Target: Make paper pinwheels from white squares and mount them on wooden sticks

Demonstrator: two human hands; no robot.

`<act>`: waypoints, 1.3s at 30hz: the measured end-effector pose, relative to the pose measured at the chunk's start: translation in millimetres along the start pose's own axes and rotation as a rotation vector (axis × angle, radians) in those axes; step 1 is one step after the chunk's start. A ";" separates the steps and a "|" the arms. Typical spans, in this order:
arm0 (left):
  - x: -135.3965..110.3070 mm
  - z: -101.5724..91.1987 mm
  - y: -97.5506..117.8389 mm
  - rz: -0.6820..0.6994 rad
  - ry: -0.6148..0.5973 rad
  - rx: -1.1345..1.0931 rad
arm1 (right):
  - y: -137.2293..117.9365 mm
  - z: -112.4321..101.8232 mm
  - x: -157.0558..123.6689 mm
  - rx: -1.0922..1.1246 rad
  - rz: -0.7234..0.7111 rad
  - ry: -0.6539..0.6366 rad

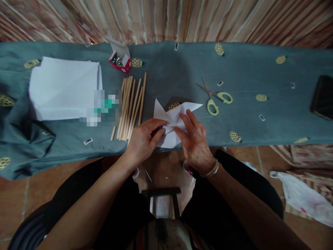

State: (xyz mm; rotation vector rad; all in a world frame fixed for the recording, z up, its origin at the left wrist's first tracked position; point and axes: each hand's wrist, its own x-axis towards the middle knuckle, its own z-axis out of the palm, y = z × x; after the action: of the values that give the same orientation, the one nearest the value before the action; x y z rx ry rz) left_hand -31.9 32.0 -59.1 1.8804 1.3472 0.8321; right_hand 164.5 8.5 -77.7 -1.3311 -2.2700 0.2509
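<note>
A white paper pinwheel (170,139), cut and folded with pointed corners, is held near the table's front edge. My left hand (142,139) pinches its left side near the middle between thumb and forefinger. From the other side, my right hand (194,143) grips the folded paper, its thumb close to the centre and its fingers on the upper right flap. The fingertips partly cover the pinwheel's centre, so I cannot tell whether anything is fixed there. Light wooden sticks (128,107) lie in a loose bundle left of the pinwheel.
Scissors with green handles (210,93) lie partly open to the right. A red box (125,66) of shiny metal pieces stands behind the sticks. White paper sheets (65,90) are stacked at the left, beside a blurred patch. A dark object (322,99) sits at the far right.
</note>
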 end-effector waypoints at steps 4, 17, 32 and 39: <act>1.7 -0.7 0.4 0.008 0.020 -0.009 | 2.4 -0.1 -0.7 -0.004 -0.016 0.022; 4.7 -0.4 -2.4 0.025 0.040 -0.023 | 7.4 -1.5 3.3 0.009 -0.036 0.077; 6.6 -0.9 -2.5 0.043 0.025 -0.006 | 10.8 -13.9 6.5 0.016 0.038 0.141; 8.4 0.4 -3.3 0.039 0.017 0.001 | 11.9 -14.8 5.0 0.059 0.051 0.121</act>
State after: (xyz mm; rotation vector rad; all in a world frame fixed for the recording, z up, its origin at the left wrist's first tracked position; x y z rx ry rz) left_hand -31.0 40.7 -61.1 1.9096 1.3251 0.8691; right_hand 179.0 17.5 -68.0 -1.3388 -2.1143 0.2459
